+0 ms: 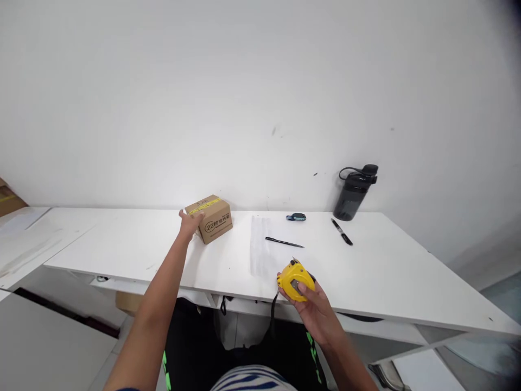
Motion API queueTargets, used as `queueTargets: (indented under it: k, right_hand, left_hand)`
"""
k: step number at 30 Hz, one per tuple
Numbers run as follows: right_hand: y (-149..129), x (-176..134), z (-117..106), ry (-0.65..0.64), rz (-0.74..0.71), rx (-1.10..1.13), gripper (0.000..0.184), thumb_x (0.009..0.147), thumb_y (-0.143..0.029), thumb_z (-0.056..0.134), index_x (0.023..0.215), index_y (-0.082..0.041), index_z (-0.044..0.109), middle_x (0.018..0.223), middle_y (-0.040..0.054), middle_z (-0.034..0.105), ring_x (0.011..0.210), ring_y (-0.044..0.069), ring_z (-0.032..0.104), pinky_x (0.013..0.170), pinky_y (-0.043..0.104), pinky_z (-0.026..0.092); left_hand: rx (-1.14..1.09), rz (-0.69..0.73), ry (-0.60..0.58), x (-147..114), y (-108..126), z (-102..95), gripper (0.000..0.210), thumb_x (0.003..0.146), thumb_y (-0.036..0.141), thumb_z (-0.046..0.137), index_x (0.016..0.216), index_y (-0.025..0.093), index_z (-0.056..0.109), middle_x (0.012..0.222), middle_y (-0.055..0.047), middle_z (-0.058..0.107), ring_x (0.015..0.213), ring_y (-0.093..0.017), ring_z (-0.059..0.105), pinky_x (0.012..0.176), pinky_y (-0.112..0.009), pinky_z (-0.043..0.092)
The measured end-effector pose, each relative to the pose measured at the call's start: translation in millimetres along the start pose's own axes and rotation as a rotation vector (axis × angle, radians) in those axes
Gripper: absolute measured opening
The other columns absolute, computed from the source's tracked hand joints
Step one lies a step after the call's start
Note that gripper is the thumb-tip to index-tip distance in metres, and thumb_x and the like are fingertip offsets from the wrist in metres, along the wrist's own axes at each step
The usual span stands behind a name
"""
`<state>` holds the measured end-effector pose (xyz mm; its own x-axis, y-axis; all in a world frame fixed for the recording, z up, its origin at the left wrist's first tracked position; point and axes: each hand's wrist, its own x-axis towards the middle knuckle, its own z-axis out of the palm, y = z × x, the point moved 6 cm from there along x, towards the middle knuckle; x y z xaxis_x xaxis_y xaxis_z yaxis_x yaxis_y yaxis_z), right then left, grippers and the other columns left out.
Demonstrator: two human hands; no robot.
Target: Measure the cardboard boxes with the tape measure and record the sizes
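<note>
The right hand (pixel 319 315) is wrapped around a yellow tape measure (pixel 287 280), its thumb lying across the grey patch on the side — the measure sits at the fingertips, above the front edge of the table (pixel 386 266). A short metal tip shows at the top of the measure, and a dark strap (pixel 273 312) hangs down from it, to the left of the hand. The left hand (pixel 189 222) reaches farther forward and touches the left end of a brown cardboard box (pixel 217 224), thumb toward the printed front; the far side of its fingers is hidden, so I cannot tell whether it grips the box or only rests against it. Yellow tape (pixel 204 205) runs across the top of the box, just right of that hand. Ahead of the right hand, a black pen (pixel 284 242) lies on the table, with a pale sheet (pixel 258 258) on its left side. Beyond the pen, near the wall (pixel 244 108), lies a small dark key fob (pixel 298 216). Farther out, ahead and to the right of the right hand, lies a black marker (pixel 342 232) — and just behind it, near the wall, a dark bottle (pixel 352 198) with a loop on its lid stands on the table.
</note>
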<state>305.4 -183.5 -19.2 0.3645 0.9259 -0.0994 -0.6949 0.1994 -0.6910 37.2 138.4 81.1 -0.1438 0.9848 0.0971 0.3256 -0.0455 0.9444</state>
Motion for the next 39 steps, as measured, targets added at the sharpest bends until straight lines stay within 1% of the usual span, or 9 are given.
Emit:
queueTargets:
  k: [3, 7, 11, 16, 21, 23, 25, 29, 39]
  right_hand:
    - [1.6, 9.0, -0.9, 0.009, -0.048, -0.069, 0.056, 0.067, -0.036, 0.088, 0.109, -0.029, 0.052, 0.099, 0.0045, 0.072, 0.094, 0.029, 0.072, 0.078, 0.05, 0.06]
    - [-25.3, 36.5, 30.9, -0.074, -0.28, -0.362, 0.052, 0.067, -0.038, 0.088, 0.102, -0.028, 0.051, 0.093, 0.0009, 0.069, 0.083, 0.022, 0.069, 0.071, 0.039, 0.058]
    - [-51.4, 85.0, 115.6, -0.261, -0.545, -0.915, 0.044, 0.073, -0.04, 0.079, 0.11, -0.025, 0.06, 0.113, 0.0055, 0.068, 0.098, 0.023, 0.065, 0.086, 0.039, 0.053]
    - [-25.2, 160.1, 235.7, -0.509, -0.674, -1.598, 0.041, 0.088, -0.033, 0.059, 0.126, -0.017, 0.061, 0.123, 0.012, 0.067, 0.109, 0.025, 0.062, 0.094, 0.036, 0.046]
    - [3.5, 180.7, 295.9, -0.772, -0.589, -1.977, 0.033, 0.09, -0.028, 0.057, 0.119, -0.014, 0.067, 0.119, 0.0151, 0.069, 0.102, 0.025, 0.065, 0.081, 0.03, 0.045]
    - [2.9, 173.5, 303.3, -0.779, -0.566, -2.019, 0.028, 0.088, -0.026, 0.06, 0.112, -0.015, 0.07, 0.114, 0.0148, 0.072, 0.098, 0.025, 0.066, 0.076, 0.029, 0.045]
    - [-0.4, 166.6, 305.3, -0.756, -0.573, -2.041, 0.027, 0.087, -0.027, 0.061, 0.109, -0.015, 0.071, 0.11, 0.0141, 0.074, 0.095, 0.026, 0.067, 0.074, 0.029, 0.044]
    - [-2.5, 165.3, 293.5, -0.776, -0.569, -2.129, 0.03, 0.089, -0.03, 0.059, 0.112, -0.015, 0.071, 0.112, 0.015, 0.073, 0.093, 0.026, 0.068, 0.07, 0.03, 0.044]
    - [-54.2, 147.1, 193.4, -0.6, -0.467, -2.123, 0.035, 0.089, -0.03, 0.064, 0.123, -0.02, 0.068, 0.111, 0.0122, 0.071, 0.094, 0.026, 0.068, 0.069, 0.029, 0.044]
  left_hand:
    - [-0.209, -0.136, -0.112, 7.5, -26.8, -9.1, 0.096, 0.065, 0.036, 0.086, 0.146, 0.016, 0.04, 0.136, -0.022, 0.059, 0.119, -0.031, 0.061, 0.093, -0.044, 0.053]
    - [-0.277, -0.055, -0.337, 5.3, -26.1, -5.6, 0.067, 0.062, 0.037, 0.087, 0.12, 0.013, 0.066, 0.114, -0.014, 0.072, 0.101, -0.025, 0.067, 0.092, -0.039, 0.051]
    - [-0.247, 0.037, -0.417, -2.2, -20.2, 11.5, 0.054, 0.067, 0.046, 0.082, 0.108, 0.012, 0.074, 0.108, -0.014, 0.075, 0.1, -0.027, 0.066, 0.094, -0.04, 0.05]
    - [-0.254, 0.152, -0.276, -15.1, -23.7, 27.0, 0.051, 0.079, 0.047, 0.071, 0.117, 0.013, 0.071, 0.125, -0.013, 0.07, 0.115, -0.027, 0.062, 0.1, -0.037, 0.048]
    - [-0.368, 0.049, -0.163, -24.2, -39.7, 28.2, 0.078, 0.086, 0.043, 0.067, 0.155, 0.02, 0.037, 0.142, -0.014, 0.06, 0.118, -0.025, 0.063, 0.098, -0.037, 0.05]
    - [-0.362, 0.063, -0.203, -24.8, -39.2, 30.2, 0.075, 0.086, 0.042, 0.066, 0.153, 0.021, 0.041, 0.143, -0.013, 0.059, 0.118, -0.024, 0.063, 0.098, -0.037, 0.05]
    - [-0.321, 0.082, -0.234, -23.2, -37.8, 31.4, 0.061, 0.086, 0.043, 0.066, 0.142, 0.021, 0.057, 0.138, -0.012, 0.064, 0.119, -0.026, 0.062, 0.1, -0.039, 0.05]
    - [-0.306, 0.119, -0.189, -17.3, -36.8, 28.7, 0.044, 0.085, 0.039, 0.064, 0.123, 0.019, 0.071, 0.136, -0.011, 0.066, 0.125, -0.027, 0.059, 0.105, -0.04, 0.046]
    - [-0.347, 0.147, -0.177, -9.6, -41.8, 33.8, 0.043, 0.087, 0.036, 0.06, 0.123, 0.016, 0.071, 0.134, -0.01, 0.067, 0.124, -0.027, 0.06, 0.108, -0.039, 0.045]
